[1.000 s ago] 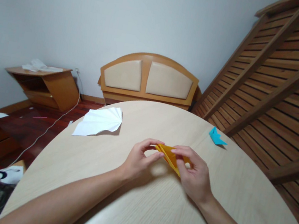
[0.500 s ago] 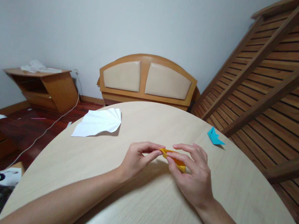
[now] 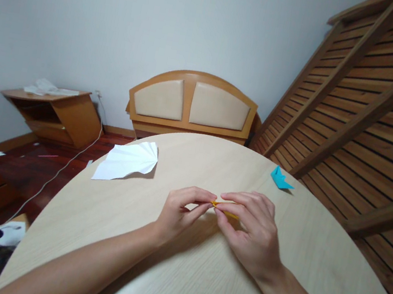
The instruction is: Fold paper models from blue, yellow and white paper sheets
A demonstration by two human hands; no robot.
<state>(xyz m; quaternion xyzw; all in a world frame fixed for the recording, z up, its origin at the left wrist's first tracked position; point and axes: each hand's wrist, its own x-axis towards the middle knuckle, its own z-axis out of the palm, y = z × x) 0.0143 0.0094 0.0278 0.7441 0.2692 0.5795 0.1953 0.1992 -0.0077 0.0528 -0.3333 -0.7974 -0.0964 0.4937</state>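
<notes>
At the centre of the frame, both hands meet over a folded orange paper lying low on the round wooden table. The left hand pinches the paper's left tip between thumb and forefinger. The right hand covers most of it, fingers together and pressed flat along its top edge. A small blue paper boat sits well apart toward the upper right. A pleated white paper sheet lies at the table's left edge.
</notes>
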